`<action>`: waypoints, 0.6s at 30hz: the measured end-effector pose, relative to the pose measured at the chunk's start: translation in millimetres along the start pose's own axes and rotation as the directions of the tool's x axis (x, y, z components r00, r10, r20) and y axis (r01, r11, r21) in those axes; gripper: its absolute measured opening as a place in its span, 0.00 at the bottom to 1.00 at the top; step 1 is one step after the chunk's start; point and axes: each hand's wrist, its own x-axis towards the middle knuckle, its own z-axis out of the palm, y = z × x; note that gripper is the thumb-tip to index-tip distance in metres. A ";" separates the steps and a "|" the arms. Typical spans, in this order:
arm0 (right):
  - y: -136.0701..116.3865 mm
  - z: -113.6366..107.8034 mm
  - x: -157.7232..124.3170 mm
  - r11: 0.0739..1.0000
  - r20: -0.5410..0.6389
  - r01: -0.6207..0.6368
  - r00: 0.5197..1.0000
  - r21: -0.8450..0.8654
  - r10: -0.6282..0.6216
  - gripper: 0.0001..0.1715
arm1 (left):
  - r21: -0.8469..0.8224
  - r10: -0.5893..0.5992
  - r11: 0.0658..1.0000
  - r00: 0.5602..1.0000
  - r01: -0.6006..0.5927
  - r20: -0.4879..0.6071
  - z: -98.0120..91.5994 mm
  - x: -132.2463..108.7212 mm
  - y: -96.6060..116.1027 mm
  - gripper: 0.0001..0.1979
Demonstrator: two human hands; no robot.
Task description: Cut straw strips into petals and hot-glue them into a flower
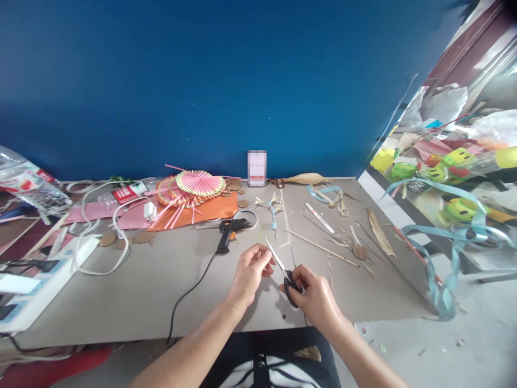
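"Fingers of the right hand loop the handles of the scissors near the front edge of the surface, probably for steering."

"Left hand?"

"Beside the blades, fingertips bunched; whether they pinch anything, I can't tell."

"Elbow room?"

"Rightward along that edge. Farther in, a thin stick crowds the right, the glue gun the left."

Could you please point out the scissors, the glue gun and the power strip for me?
Scissors (281, 263): head view, on the blades near the black handle.
Glue gun (226, 234): head view, on its black grip.
Power strip (53, 283): head view, on its white casing.
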 end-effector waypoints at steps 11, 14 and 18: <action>5.8 0.4 1.5 0.975 0.083 -0.054 0.996 0.214 0.037 0.13 | 0.008 -0.006 1.000 0.999 0.005 0.032 -2.2 -2.1 3.7 0.10; 6.4 1.7 0.8 0.975 0.074 -0.052 0.997 0.216 0.037 0.13 | 0.012 -0.010 1.000 0.999 0.009 0.035 -2.1 -1.8 3.4 0.10; 7.3 3.0 0.4 0.975 0.071 -0.056 0.997 0.214 0.042 0.14 | 0.000 -0.014 1.000 0.999 0.014 0.039 -1.4 -1.3 3.7 0.11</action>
